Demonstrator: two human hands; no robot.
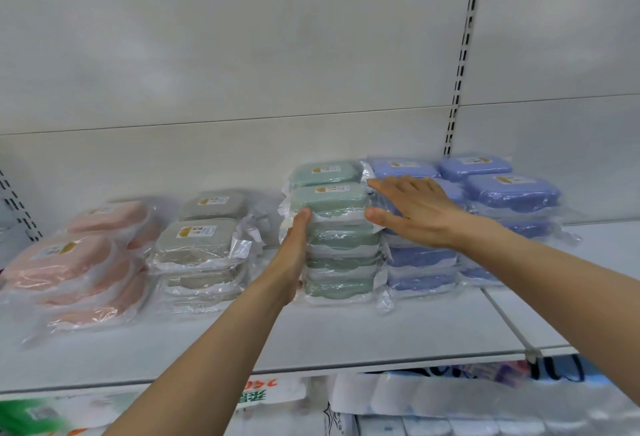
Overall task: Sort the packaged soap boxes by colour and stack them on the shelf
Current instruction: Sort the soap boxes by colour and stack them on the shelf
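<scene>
- Head view: left hand (pixel 294 245), fingers straight, presses the green stack's (pixel 337 241) left side.
- Right hand (pixel 412 210), released and flat, lies across the stack's right edge, over the adjoining blue stack (pixel 420 262).
- The green stack stands upright between both hands on the shelf (pixel 311 338).

Head view, close, facing shelf (pixel 346 338), seemingly level.
</scene>
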